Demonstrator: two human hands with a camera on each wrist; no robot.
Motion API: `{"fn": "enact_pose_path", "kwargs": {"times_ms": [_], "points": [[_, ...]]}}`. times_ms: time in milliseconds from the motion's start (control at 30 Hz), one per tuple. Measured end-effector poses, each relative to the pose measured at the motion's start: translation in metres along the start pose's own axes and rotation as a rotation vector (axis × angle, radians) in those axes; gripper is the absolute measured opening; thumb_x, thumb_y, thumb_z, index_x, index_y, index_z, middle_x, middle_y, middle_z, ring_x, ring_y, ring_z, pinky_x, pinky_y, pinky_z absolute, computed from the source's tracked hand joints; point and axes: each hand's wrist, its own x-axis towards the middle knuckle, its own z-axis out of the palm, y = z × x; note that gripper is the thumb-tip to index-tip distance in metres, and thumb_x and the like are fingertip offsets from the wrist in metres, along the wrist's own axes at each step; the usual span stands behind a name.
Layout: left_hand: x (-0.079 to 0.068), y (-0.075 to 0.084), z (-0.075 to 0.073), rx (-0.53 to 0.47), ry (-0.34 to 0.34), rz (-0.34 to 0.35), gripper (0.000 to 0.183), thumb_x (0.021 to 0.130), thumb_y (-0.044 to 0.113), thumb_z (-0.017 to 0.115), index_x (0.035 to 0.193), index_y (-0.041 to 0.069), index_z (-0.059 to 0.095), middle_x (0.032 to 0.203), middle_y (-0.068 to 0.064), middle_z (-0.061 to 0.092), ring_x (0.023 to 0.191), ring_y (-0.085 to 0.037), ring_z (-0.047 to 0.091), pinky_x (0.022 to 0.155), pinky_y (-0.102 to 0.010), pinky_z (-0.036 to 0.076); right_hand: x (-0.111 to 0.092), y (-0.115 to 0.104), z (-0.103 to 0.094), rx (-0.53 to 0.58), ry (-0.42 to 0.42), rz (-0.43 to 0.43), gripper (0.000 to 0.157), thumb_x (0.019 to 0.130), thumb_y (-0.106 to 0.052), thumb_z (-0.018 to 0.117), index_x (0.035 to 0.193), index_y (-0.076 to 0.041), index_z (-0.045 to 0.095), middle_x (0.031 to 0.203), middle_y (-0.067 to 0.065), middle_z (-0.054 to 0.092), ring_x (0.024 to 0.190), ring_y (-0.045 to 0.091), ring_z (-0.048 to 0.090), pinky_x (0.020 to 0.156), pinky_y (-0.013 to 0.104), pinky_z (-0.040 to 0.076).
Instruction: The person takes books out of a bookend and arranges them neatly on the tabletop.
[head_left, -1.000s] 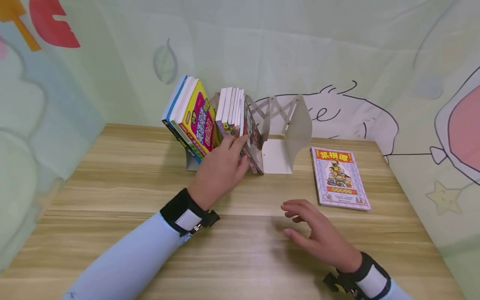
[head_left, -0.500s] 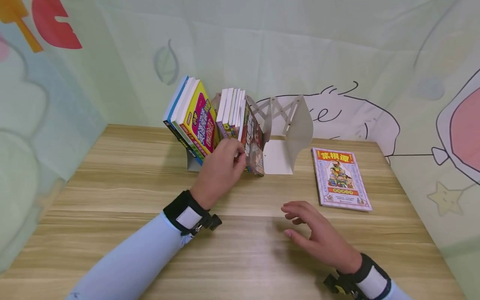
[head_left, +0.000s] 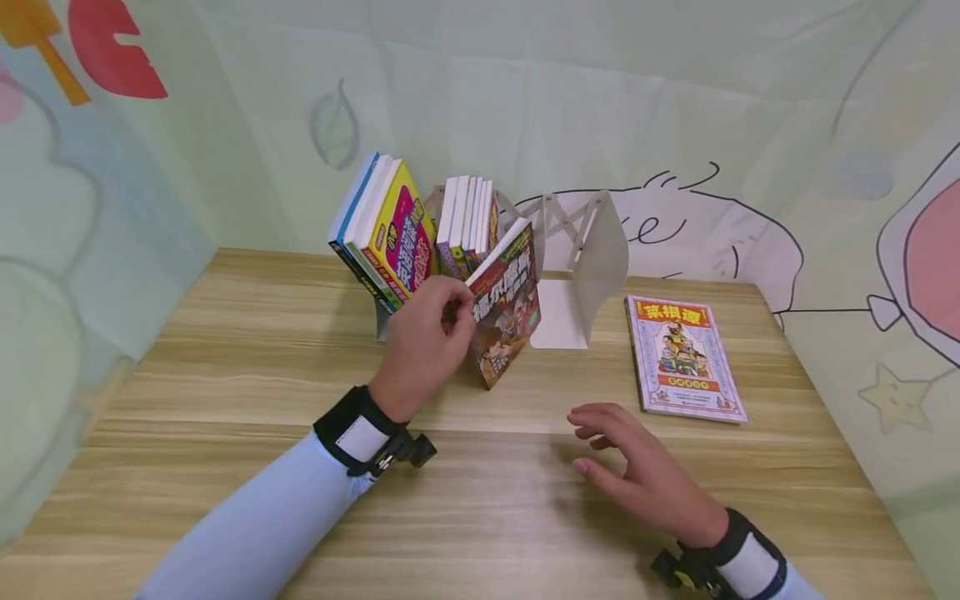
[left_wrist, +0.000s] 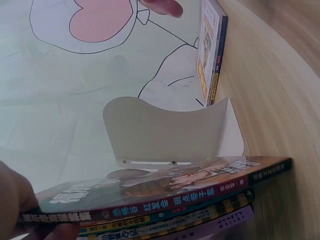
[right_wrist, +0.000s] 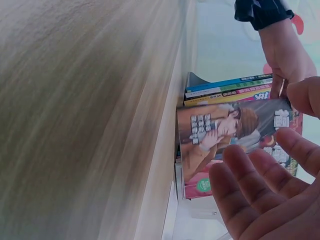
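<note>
My left hand (head_left: 423, 346) pinches a dark-covered book (head_left: 506, 304) by the top of its spine edge. That book stands upright, turned outward at an angle from the row, its front cover showing a figure in a brown coat in the right wrist view. Behind it, several thin books (head_left: 465, 217) stand in a white folding bookend (head_left: 603, 242). My right hand (head_left: 641, 471) hovers over the front of the table, fingers relaxed and holding nothing. In the left wrist view the spine of the dark book (left_wrist: 200, 197) lies alongside the other spines.
Thicker books, the nearest with a yellow and pink cover (head_left: 405, 237), lean at the left end of the bookend. A lavender-bordered book (head_left: 686, 358) lies flat on the wooden table (head_left: 247, 375) at the right. A printed cloth (head_left: 465, 92) hangs behind.
The dark book has come partly out of the row toward me and swung outward in my left hand, which closed on it and drew back slightly. My right hand has hardly moved.
</note>
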Motion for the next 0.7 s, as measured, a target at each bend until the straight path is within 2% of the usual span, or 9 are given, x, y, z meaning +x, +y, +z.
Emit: {"fn": "enact_pose_path", "kwargs": {"times_ms": [167, 367, 467, 567, 633, 700], "points": [[-0.006, 0.003, -0.011, 0.002, 0.008, 0.078, 0.009, 0.093, 0.003, 0.061, 0.102, 0.004, 0.063, 0.099, -0.009, 0.065, 0.083, -0.016, 0.060, 0.070, -0.028, 0.055, 0.001, 0.001, -0.001, -0.049, 0.018, -0.009, 0.047, 0.095, -0.015, 0.070, 0.138, -0.024, 0.053, 0.136, -0.004, 0.055, 0.118, 0.016, 0.059, 0.091, 0.032, 0.056], [-0.012, 0.012, -0.023, -0.046, 0.000, 0.227, 0.014, 0.090, -0.001, 0.066, 0.104, 0.002, 0.062, 0.101, -0.011, 0.067, 0.084, -0.016, 0.061, 0.072, -0.029, 0.057, 0.002, 0.000, -0.004, -0.132, 0.068, -0.008, 0.052, 0.092, -0.016, 0.073, 0.140, -0.023, 0.053, 0.139, -0.003, 0.054, 0.128, 0.016, 0.052, 0.101, 0.040, 0.051], [-0.017, 0.020, -0.028, -0.081, -0.019, 0.298, 0.018, 0.087, -0.005, 0.069, 0.102, 0.002, 0.062, 0.102, -0.011, 0.068, 0.087, -0.016, 0.063, 0.075, -0.031, 0.059, 0.003, 0.000, -0.005, -0.117, 0.107, 0.007, 0.061, 0.090, -0.015, 0.075, 0.144, -0.019, 0.047, 0.143, 0.000, 0.052, 0.130, 0.018, 0.050, 0.105, 0.034, 0.048], [-0.022, 0.029, -0.032, -0.152, -0.045, 0.306, 0.019, 0.087, -0.006, 0.069, 0.102, 0.003, 0.061, 0.103, -0.010, 0.068, 0.089, -0.016, 0.064, 0.077, -0.029, 0.060, 0.005, 0.000, -0.005, -0.045, 0.142, 0.005, 0.085, 0.085, -0.008, 0.079, 0.154, -0.015, 0.031, 0.149, 0.008, 0.046, 0.135, 0.022, 0.047, 0.108, 0.026, 0.045], [-0.026, 0.033, -0.033, -0.213, -0.062, 0.278, 0.019, 0.088, -0.006, 0.068, 0.103, 0.003, 0.061, 0.103, -0.009, 0.067, 0.091, -0.014, 0.064, 0.077, -0.025, 0.059, 0.006, 0.000, -0.005, 0.005, 0.158, 0.008, 0.101, 0.081, -0.004, 0.082, 0.159, -0.016, 0.018, 0.154, 0.013, 0.041, 0.139, 0.024, 0.043, 0.111, 0.024, 0.042], [-0.029, 0.037, -0.034, -0.266, -0.075, 0.251, 0.020, 0.088, -0.007, 0.068, 0.103, 0.004, 0.061, 0.103, -0.008, 0.066, 0.091, -0.014, 0.063, 0.077, -0.021, 0.059, 0.007, 0.000, -0.006, 0.034, 0.169, 0.010, 0.111, 0.079, -0.001, 0.082, 0.161, -0.019, 0.010, 0.156, 0.014, 0.037, 0.141, 0.025, 0.040, 0.112, 0.025, 0.040]]}}
